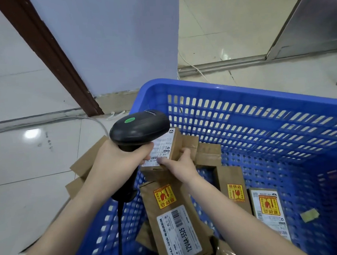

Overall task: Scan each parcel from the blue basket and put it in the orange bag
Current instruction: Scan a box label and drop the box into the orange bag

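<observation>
- My left hand (114,159) grips the scanner (138,129); my right hand (177,164) pinches a small parcel (170,144) above the blue basket's (240,96) left edge.
- The parcel looks like a light, stiff carton, possibly fragile; I'd hold its side edges, label uncovered.
- No orange bag in sight.

We see the left hand (114,159) gripping a black handheld barcode scanner (139,127) over a small brown cardboard parcel (165,147) (white label up) that the right hand (178,164) holds above the blue slotted plastic basket's (261,118) left edge.
</observation>
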Demonstrator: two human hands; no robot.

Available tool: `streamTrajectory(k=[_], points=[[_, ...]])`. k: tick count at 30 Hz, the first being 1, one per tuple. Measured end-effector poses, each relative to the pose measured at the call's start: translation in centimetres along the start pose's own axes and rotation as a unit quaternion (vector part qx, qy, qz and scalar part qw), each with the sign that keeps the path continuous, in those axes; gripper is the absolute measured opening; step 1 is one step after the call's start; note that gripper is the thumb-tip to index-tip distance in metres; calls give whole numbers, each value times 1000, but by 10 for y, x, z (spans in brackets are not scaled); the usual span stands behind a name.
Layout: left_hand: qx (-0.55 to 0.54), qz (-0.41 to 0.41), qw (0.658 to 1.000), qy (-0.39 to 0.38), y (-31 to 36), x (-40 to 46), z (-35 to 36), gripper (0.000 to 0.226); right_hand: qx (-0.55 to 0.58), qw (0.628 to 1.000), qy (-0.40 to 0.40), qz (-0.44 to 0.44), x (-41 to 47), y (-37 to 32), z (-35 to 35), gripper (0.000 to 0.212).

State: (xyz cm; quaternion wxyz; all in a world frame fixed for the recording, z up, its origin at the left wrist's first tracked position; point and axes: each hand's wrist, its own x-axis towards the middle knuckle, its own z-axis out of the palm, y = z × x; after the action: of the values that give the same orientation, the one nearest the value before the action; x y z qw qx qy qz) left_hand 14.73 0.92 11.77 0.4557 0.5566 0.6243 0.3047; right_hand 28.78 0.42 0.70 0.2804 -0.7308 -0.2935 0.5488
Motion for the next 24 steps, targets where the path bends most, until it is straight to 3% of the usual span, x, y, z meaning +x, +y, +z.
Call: streamTrajectory(k=[8, 12, 19, 24], points=[[-2, -2, 1000, -3, 23, -23, -4, 5, 56, 998, -22, -18, -39, -25, -55, 86], [4, 46, 999, -10, 59, -45, -4, 13, 81, 995, -24, -51, -78, -45, -98, 83], [12, 135, 989, -66, 134, -92, 4, 13, 102, 984, 28, -141, -166, -72, -180, 79], [-41, 148, 986, -61, 174, -125, 31, 10, 133, 973, 58, -178, -235, -75, -232, 68]])
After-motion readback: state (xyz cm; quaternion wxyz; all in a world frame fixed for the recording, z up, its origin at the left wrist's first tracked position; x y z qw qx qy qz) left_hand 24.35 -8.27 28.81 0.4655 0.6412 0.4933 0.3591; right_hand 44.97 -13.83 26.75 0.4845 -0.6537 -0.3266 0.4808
